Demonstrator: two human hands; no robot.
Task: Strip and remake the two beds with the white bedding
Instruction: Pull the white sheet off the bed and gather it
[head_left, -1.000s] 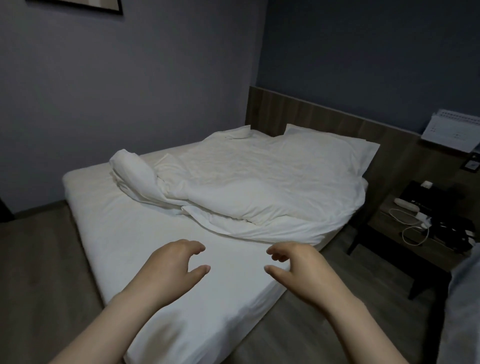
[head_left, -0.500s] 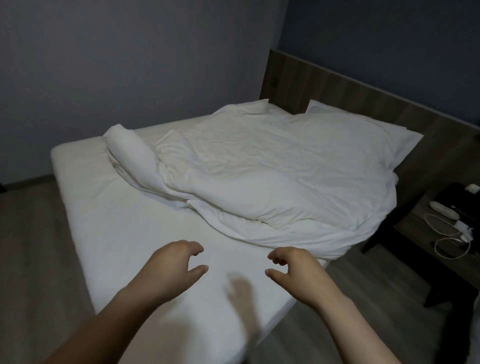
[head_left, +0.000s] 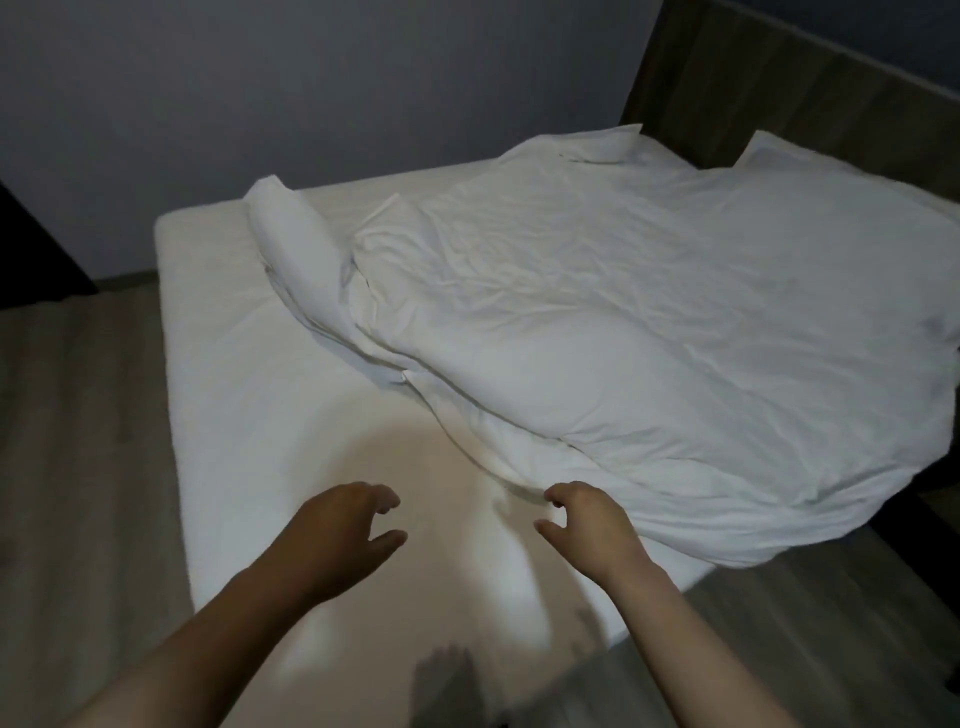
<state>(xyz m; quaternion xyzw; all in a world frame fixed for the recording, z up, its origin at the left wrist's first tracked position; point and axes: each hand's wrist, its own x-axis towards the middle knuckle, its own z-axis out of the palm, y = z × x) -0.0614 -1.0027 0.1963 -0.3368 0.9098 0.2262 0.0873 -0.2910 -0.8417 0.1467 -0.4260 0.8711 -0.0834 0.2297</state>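
Observation:
A bed (head_left: 249, 395) with a white fitted sheet fills the middle of the head view. A crumpled white duvet (head_left: 649, 332) lies bunched over its far and right half, one corner rolled up at the left. White pillows (head_left: 602, 140) show at the headboard end. My left hand (head_left: 337, 535) hovers over the bare sheet with fingers loosely curled, holding nothing. My right hand (head_left: 587, 525) hovers just at the duvet's near edge, fingers also loosely curled and empty.
A wooden headboard (head_left: 779, 88) runs along the back right wall. Grey wall stands behind the bed. Wood floor (head_left: 78, 467) lies to the left of the bed and at the lower right corner.
The view has moved closer and tilted down over the bed. Both hands have reached forward, the right one arriving at the duvet's near edge. The bedside table has left the view.

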